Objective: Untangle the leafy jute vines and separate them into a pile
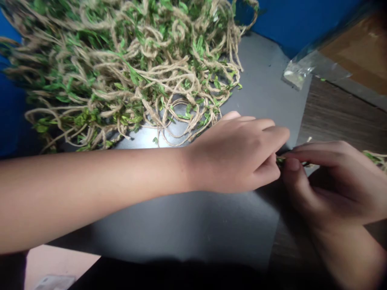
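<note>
A big tangled heap of tan twine with green leaves [130,68] fills the upper left. In front of it my left hand [238,153] is closed, its thumb and forefinger pinched on a short bit of leafy twine [280,160]. The thumb and forefinger of my right hand [335,181] pinch the same bit, close beside my left fingertips. More leafy twine [376,159] shows at the right edge, behind my right hand. Both hands are over the right side of the grey surface [193,225].
A clear plastic packet [294,76] lies at the grey surface's upper right corner, near a brown cardboard box [359,52]. Dark wood-grained surface [329,108] extends on the right. Blue material [278,20] stands behind the heap. Something pink [57,262] shows at lower left.
</note>
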`<state>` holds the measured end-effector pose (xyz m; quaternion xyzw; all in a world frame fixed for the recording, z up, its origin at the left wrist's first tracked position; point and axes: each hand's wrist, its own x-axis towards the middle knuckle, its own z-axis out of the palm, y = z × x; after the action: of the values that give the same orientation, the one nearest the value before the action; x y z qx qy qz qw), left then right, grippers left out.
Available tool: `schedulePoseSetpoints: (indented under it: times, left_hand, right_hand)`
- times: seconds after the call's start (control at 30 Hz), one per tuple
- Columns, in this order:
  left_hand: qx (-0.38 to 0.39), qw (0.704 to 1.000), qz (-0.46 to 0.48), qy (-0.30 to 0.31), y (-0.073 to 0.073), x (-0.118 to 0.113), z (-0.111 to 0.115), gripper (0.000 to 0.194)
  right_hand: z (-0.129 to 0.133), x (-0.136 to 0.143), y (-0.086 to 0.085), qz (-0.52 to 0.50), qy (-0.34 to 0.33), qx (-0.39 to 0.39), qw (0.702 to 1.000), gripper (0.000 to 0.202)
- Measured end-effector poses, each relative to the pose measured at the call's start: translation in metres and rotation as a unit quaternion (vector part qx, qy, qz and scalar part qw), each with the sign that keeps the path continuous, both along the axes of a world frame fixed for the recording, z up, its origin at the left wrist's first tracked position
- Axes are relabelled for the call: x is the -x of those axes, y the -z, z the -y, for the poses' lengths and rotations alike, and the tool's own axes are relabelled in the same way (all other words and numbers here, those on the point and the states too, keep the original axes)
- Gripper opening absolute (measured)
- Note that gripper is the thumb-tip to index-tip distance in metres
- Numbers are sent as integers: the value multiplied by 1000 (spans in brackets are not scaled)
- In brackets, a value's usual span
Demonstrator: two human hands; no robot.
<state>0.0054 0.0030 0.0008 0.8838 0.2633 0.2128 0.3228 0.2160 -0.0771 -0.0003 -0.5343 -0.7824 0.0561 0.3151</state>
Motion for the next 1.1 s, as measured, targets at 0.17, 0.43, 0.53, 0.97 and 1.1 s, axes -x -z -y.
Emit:
schedulePoseSetpoints:
  times: [0.17, 0.43, 0.53, 0.97, 1.1]
  left_hand:
    - [26, 999, 26, 10, 1, 1, 2, 11]
    - [43, 998, 35, 14, 2, 1, 3, 9]
    - [26, 999, 32, 2, 3, 1, 2, 8]
    - [1, 1000, -4, -1, -5, 4, -1, 13]
    - [-9, 999, -6, -33, -4, 5, -1, 10]
  right_hand:
    - [-1, 0, 0, 14, -30, -2, 999, 30]
    - [-2, 4, 4, -17, -52, -34, 998, 32]
    - [-1, 4, 4, -42, -42, -28, 998, 28]
    - [-9, 11, 8, -127, -92, 69, 985, 8]
    - [-10, 11, 10, -203, -93, 64, 973, 9]
